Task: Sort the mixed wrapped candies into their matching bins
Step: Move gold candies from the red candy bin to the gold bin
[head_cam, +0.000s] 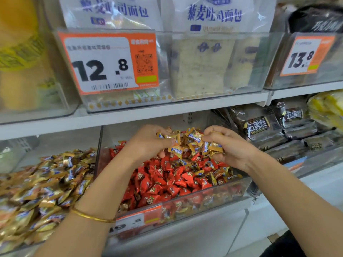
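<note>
Both hands are up at the back of the middle bin (185,206), above the red candies (167,182). The left hand (148,143) and right hand (228,147) are each curled round one shared bunch of gold candies (193,141), palms facing in, with the bunch between them.

Key relation: the matching left bin (27,243), with its gold pile (46,182), lies to the left of the hands and a bit nearer the camera. The left hand is the nearer one. The clear divider wall (98,154) stands between the two bins, so the bunch likely has to be lifted over its top edge.

Headroom is tight, as the shelf (148,112) sits just above the hands. There is more open room toward the front of the bins.

The bunch is loose with no clear long axis. Pieces at the bottom hang below the fingers and could drop back into the red.

Stray gold pieces (220,171) lie in the red pile under the right hand, so sorting looks unfinished.

Dark bread packs (259,127) sit close on the right, with no room that way.
</note>
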Available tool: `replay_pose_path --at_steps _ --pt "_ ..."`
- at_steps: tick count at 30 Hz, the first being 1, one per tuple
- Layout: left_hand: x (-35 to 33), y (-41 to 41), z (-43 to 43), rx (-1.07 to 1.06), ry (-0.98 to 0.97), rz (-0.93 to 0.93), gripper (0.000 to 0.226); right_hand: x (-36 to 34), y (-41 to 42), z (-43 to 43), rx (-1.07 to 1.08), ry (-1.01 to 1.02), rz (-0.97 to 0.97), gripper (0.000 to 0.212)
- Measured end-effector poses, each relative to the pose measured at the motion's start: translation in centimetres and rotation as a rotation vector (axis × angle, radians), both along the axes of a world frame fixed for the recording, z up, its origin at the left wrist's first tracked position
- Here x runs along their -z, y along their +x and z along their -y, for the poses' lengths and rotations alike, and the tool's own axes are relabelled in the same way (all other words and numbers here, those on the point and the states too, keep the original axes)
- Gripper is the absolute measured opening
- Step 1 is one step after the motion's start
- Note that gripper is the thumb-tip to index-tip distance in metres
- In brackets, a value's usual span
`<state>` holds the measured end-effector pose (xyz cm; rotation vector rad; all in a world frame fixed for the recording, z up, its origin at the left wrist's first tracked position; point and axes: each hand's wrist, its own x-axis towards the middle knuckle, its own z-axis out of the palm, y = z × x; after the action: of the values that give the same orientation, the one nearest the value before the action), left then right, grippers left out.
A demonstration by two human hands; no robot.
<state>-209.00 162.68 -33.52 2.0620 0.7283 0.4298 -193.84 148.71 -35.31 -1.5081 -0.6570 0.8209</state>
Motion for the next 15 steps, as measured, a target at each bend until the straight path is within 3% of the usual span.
replay_pose_path --at_steps 5,10,15 --pt "-2.3 -7.3 -0.1 -0.065 -0.068 0.004 0.016 -1.4 -5.2 -1.7 -0.128 0.022 -0.048 0.022" --pt "-3.4 -17.0 -3.1 -0.329 -0.067 0.030 0.006 -2.6 -13.5 -6.8 -0.285 0.025 -0.080 0.020" --pt "-1.7 -21.5 -6.1 -0.557 -0.129 0.202 0.009 -4.4 -21.9 -13.3 -0.353 -0.031 0.136 0.015"
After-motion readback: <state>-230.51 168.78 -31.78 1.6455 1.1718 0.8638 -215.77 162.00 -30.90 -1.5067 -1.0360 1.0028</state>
